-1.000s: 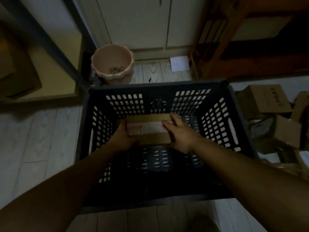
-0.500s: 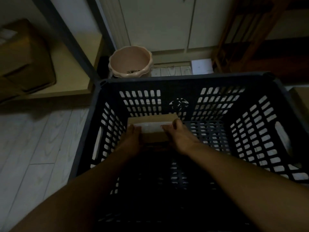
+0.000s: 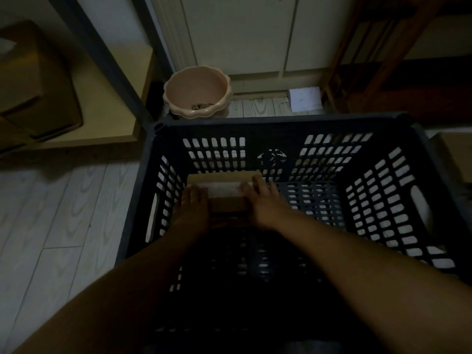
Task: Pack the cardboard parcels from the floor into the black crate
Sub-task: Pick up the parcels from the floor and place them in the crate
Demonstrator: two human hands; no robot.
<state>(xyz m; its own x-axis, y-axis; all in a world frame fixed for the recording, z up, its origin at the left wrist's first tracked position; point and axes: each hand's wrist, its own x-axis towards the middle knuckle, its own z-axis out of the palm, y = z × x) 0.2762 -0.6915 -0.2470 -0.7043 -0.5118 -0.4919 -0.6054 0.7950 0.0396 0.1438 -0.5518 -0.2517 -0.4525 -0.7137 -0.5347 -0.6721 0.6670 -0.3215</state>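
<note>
Head view: cardboard parcel sits lower than a second ago, near floor of black crate, toward far-left corner. Left hand clasps left end, right hand right end. Placement looks nearly done; release likely next.

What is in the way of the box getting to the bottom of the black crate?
Nothing I can see. The left hand and right hand hold the box, already low inside the crate near its far left corner. Underneath the box is hidden.
</note>
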